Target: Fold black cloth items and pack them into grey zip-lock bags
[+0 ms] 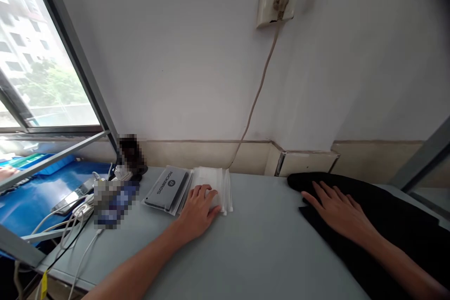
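My left hand (199, 207) rests with fingers a little apart on a fanned row of clear plastic bags (207, 176). Just left of it lies a grey packet marked ROCKBROS (171, 188) in a clear sleeve, overlapping the bags. My right hand (337, 208) lies flat, fingers spread, on black fabric (386, 218) at the right side of the grey table (260, 243). The fabric is in layers, and its right part runs out of view.
A blurred-out phone-like item (117, 204) and white cables (79, 215) lie at the table's left. A metal frame post (73, 47) stands by the window. Beyond it is a blue surface (21, 206) with a blue tray (52, 161). A cord (262, 79) hangs from a wall socket (279, 2).
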`<state>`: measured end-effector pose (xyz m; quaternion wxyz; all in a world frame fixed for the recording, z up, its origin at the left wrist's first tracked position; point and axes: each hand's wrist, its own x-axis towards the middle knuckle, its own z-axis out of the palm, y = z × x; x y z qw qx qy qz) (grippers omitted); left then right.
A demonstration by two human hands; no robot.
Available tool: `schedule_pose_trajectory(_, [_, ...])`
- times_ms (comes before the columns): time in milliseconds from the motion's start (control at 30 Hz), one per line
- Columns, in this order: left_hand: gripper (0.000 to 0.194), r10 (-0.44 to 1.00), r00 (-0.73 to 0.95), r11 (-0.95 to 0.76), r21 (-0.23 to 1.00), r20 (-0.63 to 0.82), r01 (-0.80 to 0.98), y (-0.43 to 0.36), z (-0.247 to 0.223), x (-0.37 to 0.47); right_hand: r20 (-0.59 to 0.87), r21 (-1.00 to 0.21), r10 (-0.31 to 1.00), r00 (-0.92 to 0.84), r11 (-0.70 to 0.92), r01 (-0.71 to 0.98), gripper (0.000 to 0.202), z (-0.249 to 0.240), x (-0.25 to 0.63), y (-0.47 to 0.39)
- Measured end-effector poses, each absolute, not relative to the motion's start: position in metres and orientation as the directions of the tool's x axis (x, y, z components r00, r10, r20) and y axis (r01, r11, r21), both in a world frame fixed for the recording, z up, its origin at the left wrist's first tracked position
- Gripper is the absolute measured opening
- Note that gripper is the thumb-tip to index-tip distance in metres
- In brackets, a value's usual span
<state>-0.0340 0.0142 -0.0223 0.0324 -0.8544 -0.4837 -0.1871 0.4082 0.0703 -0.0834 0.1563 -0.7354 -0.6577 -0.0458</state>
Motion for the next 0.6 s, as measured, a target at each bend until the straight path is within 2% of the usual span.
schedule_pose_trajectory(133, [0.05, 0.812, 0.509, -0.566, 0.17, 0.288, 0.807, 0.013, -0.031, -0.035, 0.252, -0.187, 0.956, 0.151, -0.105, 0.977, 0.086, -0.092, 0.404, 0.071])
schedule_pose_trajectory(233, [0.055, 0.816, 0.529, -0.574, 0.207, 0.233, 0.793, 0.013, -0.031, -0.035, 0.265, -0.172, 0.956, 0.129, -0.085, 0.981, 0.086, -0.09, 0.408, 0.071])
schedule_pose_trajectory(300, [0.053, 0.799, 0.539, -0.592, 0.192, 0.267, 0.783, 0.016, -0.021, -0.038, 0.27, -0.169, 0.955, 0.123, -0.079, 0.982, 0.086, -0.09, 0.411, 0.073])
schedule_pose_trajectory(400, [0.044, 0.783, 0.48, -0.559, 0.108, 0.396, 0.822, 0.028, 0.005, -0.052, 0.279, -0.172, 0.953, 0.121, -0.075, 0.982, 0.086, -0.093, 0.412, 0.074])
schedule_pose_trajectory(467, [0.039, 0.825, 0.361, -0.421, 0.046, 0.436, 0.906, 0.038, 0.022, -0.07, 0.29, -0.17, 0.95, 0.117, -0.069, 0.983, 0.085, -0.094, 0.412, 0.074])
schedule_pose_trajectory(533, [0.038, 0.893, 0.143, -0.145, -0.029, 0.428, 0.989, 0.046, 0.031, -0.091, 0.3, -0.169, 0.948, 0.108, -0.058, 0.984, 0.084, -0.094, 0.412, 0.073])
schedule_pose_trajectory(600, [0.041, 0.934, -0.097, 0.128, -0.068, 0.344, 0.989, 0.051, 0.032, -0.111, 0.31, -0.174, 0.946, 0.098, -0.045, 0.984, 0.083, -0.094, 0.413, 0.073])
